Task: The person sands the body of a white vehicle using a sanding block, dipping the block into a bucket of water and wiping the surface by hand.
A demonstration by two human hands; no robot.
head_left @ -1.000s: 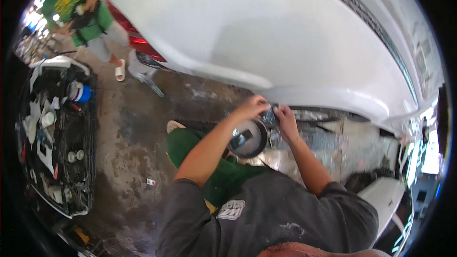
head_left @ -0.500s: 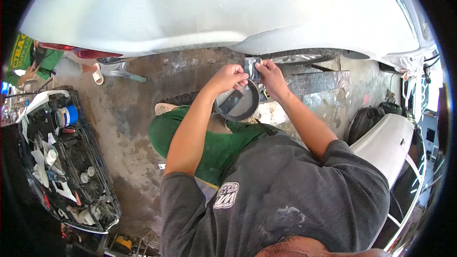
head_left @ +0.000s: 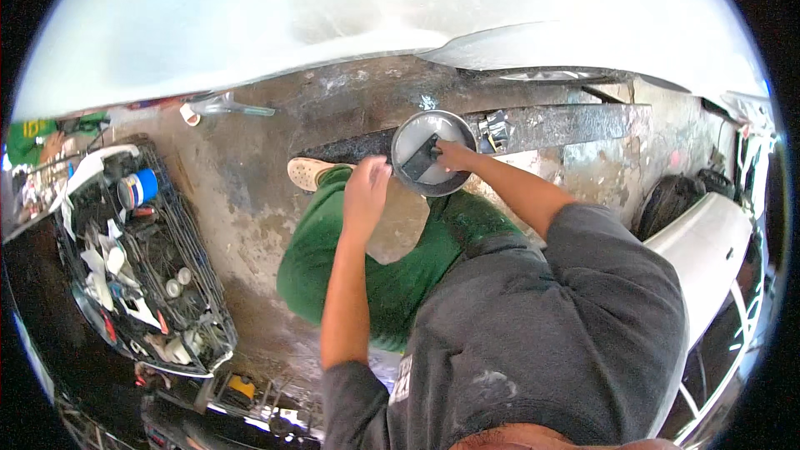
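Note:
A round dark-rimmed basin (head_left: 458, 127) holding greyish water sits in front of me, at the near edge of a dark plank. Inside it lies a dark rectangular block (head_left: 419, 160), set at a slant. My right hand (head_left: 455, 156) reaches into the basin from the right, its fingers closed at the block's upper end. Just outside the basin's left rim is my left hand (head_left: 367, 192), raised over my green-trousered leg with its fingers drawn together. Whatever it may hold is too small or hidden to make out.
A pale car body (head_left: 292, 17) spans the far side. Small dark and pale pieces (head_left: 495, 132) lie on the long plank (head_left: 575, 123). At left, a black car bumper (head_left: 187, 225) holds a blue-and-white can (head_left: 137, 188) and scraps. Another person (head_left: 50, 146) is at far left.
The dark square sheet held between both hands is no longer visible. My right hand has lowered into the basin onto the block; my left has drawn back toward me.

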